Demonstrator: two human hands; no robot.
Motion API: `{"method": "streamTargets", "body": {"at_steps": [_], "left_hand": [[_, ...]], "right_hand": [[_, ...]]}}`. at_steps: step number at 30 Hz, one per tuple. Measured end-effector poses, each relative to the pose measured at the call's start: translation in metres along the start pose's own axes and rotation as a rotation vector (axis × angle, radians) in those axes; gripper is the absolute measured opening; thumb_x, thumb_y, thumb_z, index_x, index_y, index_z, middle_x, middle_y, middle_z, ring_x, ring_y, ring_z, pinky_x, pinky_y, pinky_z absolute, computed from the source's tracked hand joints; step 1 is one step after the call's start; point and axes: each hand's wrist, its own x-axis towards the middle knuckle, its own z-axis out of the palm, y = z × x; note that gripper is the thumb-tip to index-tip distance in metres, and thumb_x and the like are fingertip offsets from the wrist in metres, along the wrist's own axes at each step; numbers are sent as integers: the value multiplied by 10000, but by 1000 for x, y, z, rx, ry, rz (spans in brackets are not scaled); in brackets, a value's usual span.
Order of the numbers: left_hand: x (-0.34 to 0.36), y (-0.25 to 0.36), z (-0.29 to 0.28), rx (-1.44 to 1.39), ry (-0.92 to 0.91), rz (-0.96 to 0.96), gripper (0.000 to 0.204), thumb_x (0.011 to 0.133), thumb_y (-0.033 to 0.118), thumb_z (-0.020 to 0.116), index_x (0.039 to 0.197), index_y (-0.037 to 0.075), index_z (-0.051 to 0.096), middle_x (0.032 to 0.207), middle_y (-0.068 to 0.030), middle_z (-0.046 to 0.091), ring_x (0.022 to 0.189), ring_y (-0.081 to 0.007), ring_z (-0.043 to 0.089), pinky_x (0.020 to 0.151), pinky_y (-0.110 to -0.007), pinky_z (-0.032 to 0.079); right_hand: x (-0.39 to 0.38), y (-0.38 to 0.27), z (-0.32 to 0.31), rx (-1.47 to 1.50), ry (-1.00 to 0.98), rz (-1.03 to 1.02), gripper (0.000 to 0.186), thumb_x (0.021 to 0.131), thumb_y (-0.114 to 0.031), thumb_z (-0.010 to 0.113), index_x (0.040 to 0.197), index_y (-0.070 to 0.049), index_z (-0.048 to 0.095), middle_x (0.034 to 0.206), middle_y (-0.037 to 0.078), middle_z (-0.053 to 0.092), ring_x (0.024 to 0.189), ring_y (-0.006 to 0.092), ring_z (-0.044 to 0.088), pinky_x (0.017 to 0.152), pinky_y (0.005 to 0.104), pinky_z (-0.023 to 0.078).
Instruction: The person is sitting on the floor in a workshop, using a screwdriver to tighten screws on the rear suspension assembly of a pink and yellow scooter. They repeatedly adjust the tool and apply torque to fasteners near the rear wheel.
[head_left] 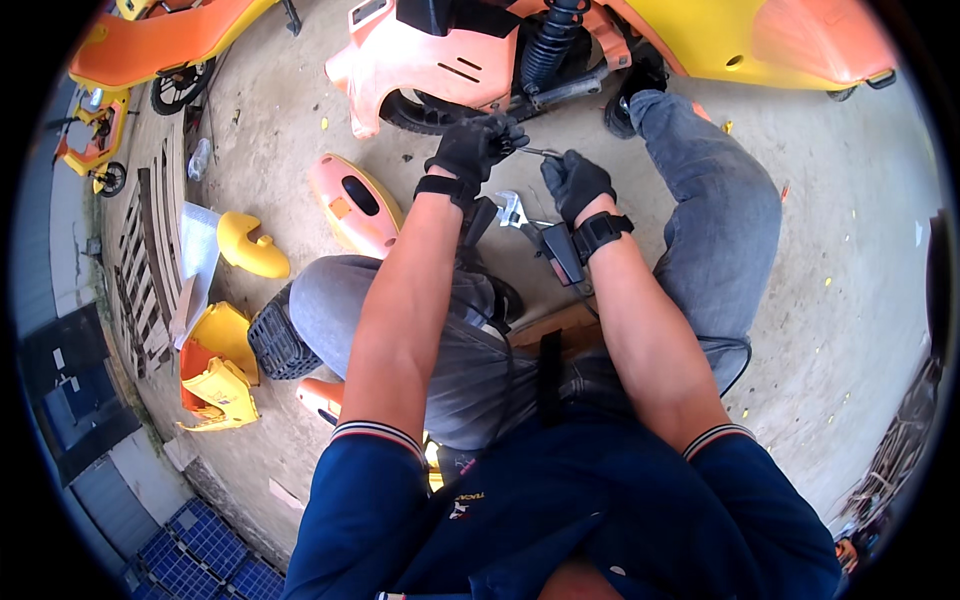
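Note:
Both my hands wear black gloves and meet in front of a scooter (440, 70) with faded orange panels. Between them runs a thin metal rod (540, 152), perhaps a tool; its exact kind is too small to tell. My right hand (578, 185) is closed around one end. My left hand (478, 148) has its fingers closed at the other end, close under the scooter's lower edge. On the floor below the hands lies an adjustable wrench (513, 210). Dark box-like devices are strapped near both wrists, the right one (563, 252) showing best.
A loose orange-pink cover (355, 205) lies left of my hands. Farther left are a yellow fender (252, 247), a yellow panel (220, 370) and a wooden pallet (150, 270). A yellow-orange scooter body (760, 45) stands at the upper right. My bent knees flank the work spot.

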Motion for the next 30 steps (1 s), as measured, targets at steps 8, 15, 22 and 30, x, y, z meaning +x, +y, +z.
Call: {"method": "streamTargets", "body": {"at_steps": [8,15,22,30], "left_hand": [[4,17,6,-78,-31,-178,352,729,-70,666,1059,51,645,1004,-89,667,947,-211,639,840,-292,513],[0,17,2,51,-8,-61,369,723,-50,670,1076,56,637,1020,-100,663,941,-247,635,828,-316,509],[2,18,6,23,-19,-120,361,732,-71,652,1074,43,632,1019,-98,660,951,-228,634,827,-307,508],[3,14,4,-221,14,-286,327,758,-118,602,1063,-3,618,1023,-96,653,939,-183,643,829,-282,519]], "right_hand": [[-10,15,12,-330,-76,15,318,832,-333,606,885,-21,639,869,220,643,877,373,613,759,393,503],[-14,-6,14,-333,-165,100,385,846,-388,585,899,-10,636,869,222,652,879,379,618,756,399,501],[-10,5,24,-362,-159,86,442,888,-438,500,937,-11,602,911,239,636,912,409,595,771,427,484],[-15,10,28,-364,-188,86,422,892,-432,495,942,-23,587,914,238,634,920,416,585,772,435,482]]}}
